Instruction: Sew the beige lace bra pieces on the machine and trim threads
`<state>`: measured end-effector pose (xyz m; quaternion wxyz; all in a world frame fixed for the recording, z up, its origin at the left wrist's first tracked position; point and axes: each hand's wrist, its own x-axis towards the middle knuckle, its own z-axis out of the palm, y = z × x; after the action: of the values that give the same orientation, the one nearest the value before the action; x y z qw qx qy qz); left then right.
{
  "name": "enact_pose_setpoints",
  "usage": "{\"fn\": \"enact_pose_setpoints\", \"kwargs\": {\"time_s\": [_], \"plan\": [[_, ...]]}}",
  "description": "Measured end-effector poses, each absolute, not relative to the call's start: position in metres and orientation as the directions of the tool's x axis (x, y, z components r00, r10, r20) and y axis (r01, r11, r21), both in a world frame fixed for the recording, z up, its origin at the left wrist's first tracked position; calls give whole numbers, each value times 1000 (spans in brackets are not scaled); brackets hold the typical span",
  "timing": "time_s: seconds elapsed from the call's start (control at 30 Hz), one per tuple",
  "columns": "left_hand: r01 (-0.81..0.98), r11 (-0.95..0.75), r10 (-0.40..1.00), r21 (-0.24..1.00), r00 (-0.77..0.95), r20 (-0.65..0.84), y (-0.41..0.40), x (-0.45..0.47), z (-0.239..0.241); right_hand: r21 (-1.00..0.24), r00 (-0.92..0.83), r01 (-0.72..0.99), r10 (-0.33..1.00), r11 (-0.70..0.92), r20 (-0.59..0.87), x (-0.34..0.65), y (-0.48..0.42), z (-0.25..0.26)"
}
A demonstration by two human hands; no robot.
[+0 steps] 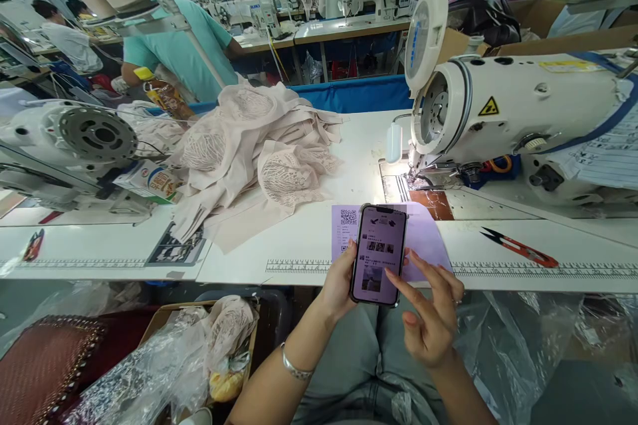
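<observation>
A smartphone [377, 255] with a lit screen rests in my left hand [339, 284], whose fingers wrap round its left side and back. My right hand [432, 305] hovers at the phone's lower right with fingers apart; the index fingertip is at the screen, and whether it touches I cannot tell. Under the phone, a purple sheet [423, 239] with printed codes lies on the white sewing table [239, 259]. Thread snips [521, 247] with red handles lie to the right of my right hand. A heap of beige lace bras [259, 146] is piled to the left of the phone.
A sewing machine [513, 103] with its lamp lit stands at the right; another machine [74, 153] is at the left. A drink bottle [167, 94] leans behind the heap. Below the table's left side is a box [169, 319] with plastic-wrapped goods. People work beyond.
</observation>
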<state>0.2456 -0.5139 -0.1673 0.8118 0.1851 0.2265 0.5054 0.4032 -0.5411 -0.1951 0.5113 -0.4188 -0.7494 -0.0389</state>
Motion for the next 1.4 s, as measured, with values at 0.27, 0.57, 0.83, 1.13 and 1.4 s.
{"fn": "enact_pose_setpoints", "kwargs": {"time_s": [0.27,0.57,0.83,1.13,1.4], "plan": [[-741,402,913,538,367,-176,-514,246,-169,-372,-128,659,585,653,801,403,-542,-195],[-744,412,906,526,393,-155,-514,247,-166,-378,-100,711,618,592,780,401,-539,-197],[-750,415,907,515,384,-172,-514,247,-167,-367,-102,684,580,631,808,401,-541,-196],[-777,399,917,487,341,-206,-514,247,-169,-368,-114,680,587,635,802,402,-542,-195],[-769,404,913,495,369,-172,-514,248,-167,-370,-110,685,591,628,799,404,-543,-198]]}}
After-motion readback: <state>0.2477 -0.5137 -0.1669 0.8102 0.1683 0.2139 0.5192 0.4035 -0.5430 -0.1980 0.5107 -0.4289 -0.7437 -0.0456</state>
